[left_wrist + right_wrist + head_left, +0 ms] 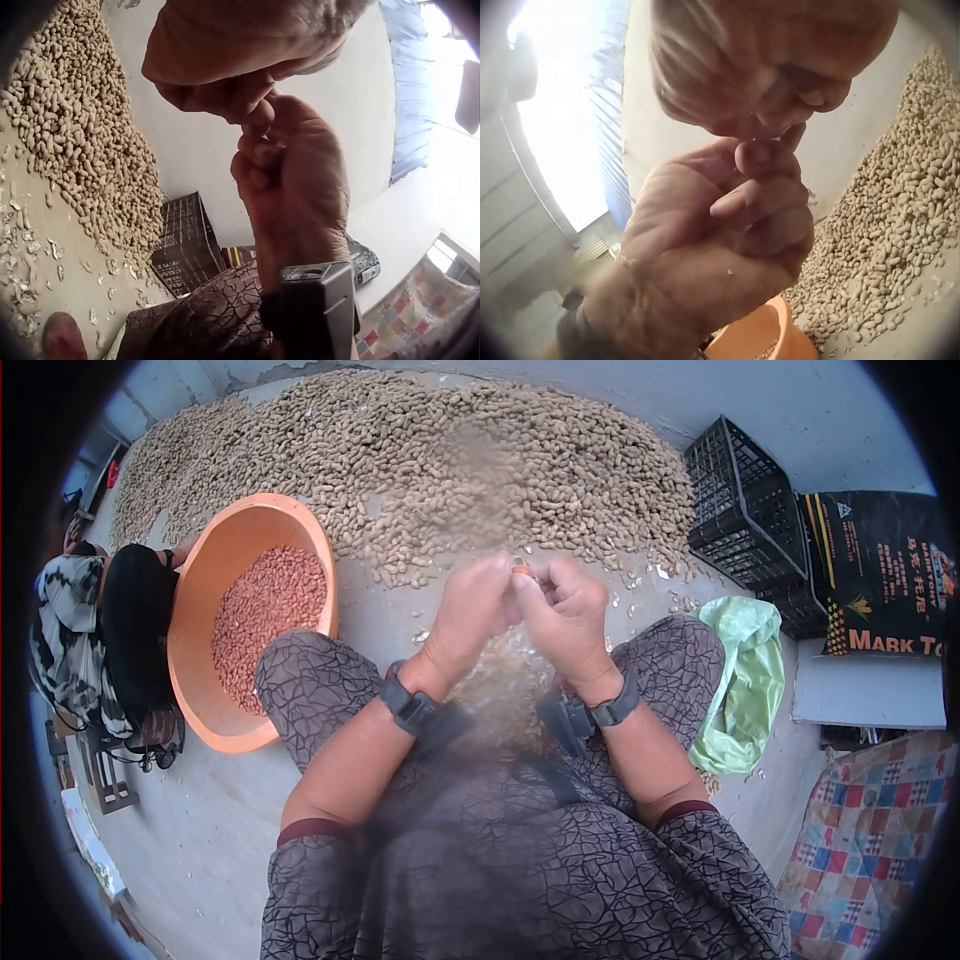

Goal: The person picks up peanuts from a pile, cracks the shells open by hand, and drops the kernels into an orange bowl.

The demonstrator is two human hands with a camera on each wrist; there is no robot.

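Peanut (pixel 521 569): small reddish bit at the meeting fingertips, head view. Looks like a kernel; too little shows to be sure. Left hand (pixel 475 603) curled, appears to pinch it from the left side. Right hand (pixel 568 610) curled too, thumb and forefinger pinching from the right. Neither hand clearly nearer: their tips come together at the peanut. Long axis cannot be told; fingers cover most of it, and both wrist views give only hands and tips around the spot.

Bearing that matters: tub (pixel 193 610) stands to the left of both hands, apart from them, red kernels (pixel 265 605) in it. Left hand is the nearer to its rim; right hand sits on the peanut's far side from it. Pile (pixel 430 460) of whole nuts spreads beyond the fingertips. Loose shells (pixel 26 292) litter the floor (pixel 220 840). Green bag (pixel 742 685) lies off to the right, nearer the right hand.
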